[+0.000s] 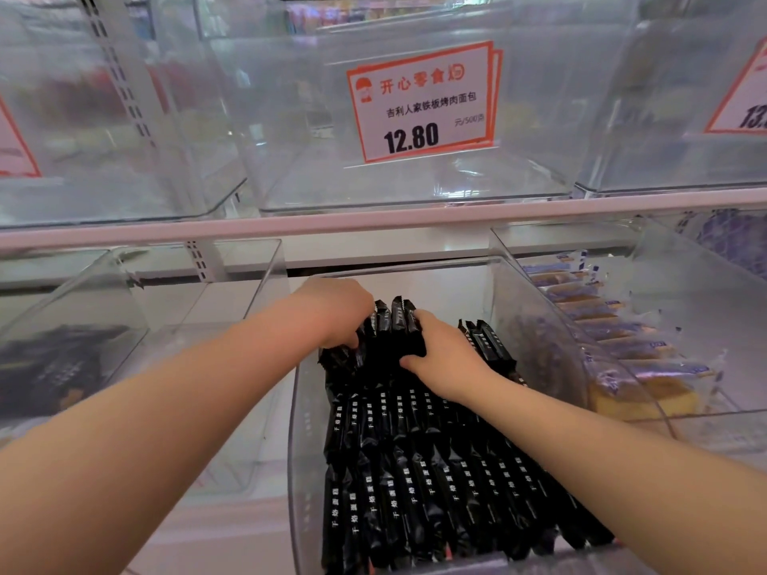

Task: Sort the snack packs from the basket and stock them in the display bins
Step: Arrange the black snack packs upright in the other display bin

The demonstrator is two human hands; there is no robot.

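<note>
From the head camera, we are seeing our left hand (332, 313) and right hand (446, 350) both curling fingers around a bunch of black snack packs (394, 325), gripping it upright at the back of the clear middle bin (299, 429), above rows of packs lying flat.

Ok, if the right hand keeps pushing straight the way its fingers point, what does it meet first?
The right hand points up-left into the upright bundle of black snack packs it already grips. Beyond those, probably the left hand, holding the bundle's far side, though depth is unclear.
</note>
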